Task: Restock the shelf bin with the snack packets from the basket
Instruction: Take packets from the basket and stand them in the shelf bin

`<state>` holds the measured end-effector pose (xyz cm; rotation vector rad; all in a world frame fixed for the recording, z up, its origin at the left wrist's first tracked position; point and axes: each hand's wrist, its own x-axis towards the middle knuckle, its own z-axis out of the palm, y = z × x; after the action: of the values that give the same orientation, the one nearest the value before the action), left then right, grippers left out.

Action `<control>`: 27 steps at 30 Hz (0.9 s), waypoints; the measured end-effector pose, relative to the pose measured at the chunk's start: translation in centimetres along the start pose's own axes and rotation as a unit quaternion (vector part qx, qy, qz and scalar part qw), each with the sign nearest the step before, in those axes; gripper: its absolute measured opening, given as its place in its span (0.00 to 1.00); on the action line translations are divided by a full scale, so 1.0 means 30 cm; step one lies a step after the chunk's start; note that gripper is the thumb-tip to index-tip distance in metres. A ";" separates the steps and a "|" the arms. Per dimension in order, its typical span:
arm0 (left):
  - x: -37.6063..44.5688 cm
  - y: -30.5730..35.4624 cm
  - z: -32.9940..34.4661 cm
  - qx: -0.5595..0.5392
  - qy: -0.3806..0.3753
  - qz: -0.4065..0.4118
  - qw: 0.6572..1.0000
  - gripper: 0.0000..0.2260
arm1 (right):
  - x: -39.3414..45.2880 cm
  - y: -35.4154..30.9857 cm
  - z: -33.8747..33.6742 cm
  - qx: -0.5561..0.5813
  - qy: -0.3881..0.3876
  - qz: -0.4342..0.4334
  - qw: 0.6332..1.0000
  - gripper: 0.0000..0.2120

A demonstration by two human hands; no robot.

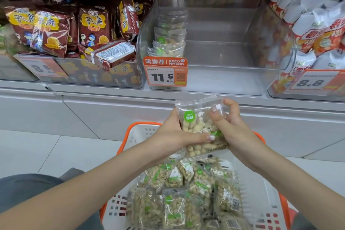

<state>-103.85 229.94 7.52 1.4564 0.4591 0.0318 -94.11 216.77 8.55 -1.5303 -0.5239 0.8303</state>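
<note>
both hands were up between the basket and the shelf, sharing one clear snack packet [200, 127] with a green round label. left hand [175, 132] cupped it from the left side and behind, thumb laid across the lower front. right hand [228, 123] gripped the right edge, fingers curled over the top corner. packet was upright, tilted slightly, held above the basket's far rim and below the shelf edge.

basket [261, 192] was white with an orange rim, sitting low in front of the person, with a heap of the same packets [186, 192] lying loose in it; count unclear, lower ones were blurred.

shelf bin [224, 43] was clear plastic, mid shelf, mostly bare floor. a short row of matching packets [168, 43] stood against its left wall. orange price tag [165, 71] reading 11.5 was clipped on the bin's front left.

left neighbour bin held dark red snack bags [74, 30], right one held white and orange bags [317, 30]
</note>
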 end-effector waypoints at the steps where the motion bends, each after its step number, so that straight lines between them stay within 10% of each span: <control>1: 0.001 0.005 -0.004 0.011 -0.002 0.011 1.000 0.32 | 0.004 -0.001 -0.007 -0.010 -0.031 0.018 0.999 0.41; 10: -0.009 0.056 -0.007 0.104 -0.051 -0.024 0.993 0.38 | 0.006 -0.011 -0.019 0.053 -0.038 0.074 0.995 0.32; 15: 0.039 0.169 -0.081 0.156 0.019 0.062 0.986 0.34 | 0.101 -0.259 -0.125 0.121 0.058 -0.051 0.990 0.26; 19: 0.112 0.185 -0.215 0.450 0.096 0.185 0.868 0.25 | 0.315 -0.428 -0.183 0.087 0.103 -0.092 0.987 0.22; 27: 0.164 0.166 -0.297 0.627 0.078 0.253 0.733 0.22 | 0.810 -0.397 -0.246 -0.037 0.191 -0.116 0.974 0.41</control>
<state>-100.93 240.47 10.53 2.9248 0.1520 0.3383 -71.37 231.73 15.27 -1.6114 -0.4393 0.3271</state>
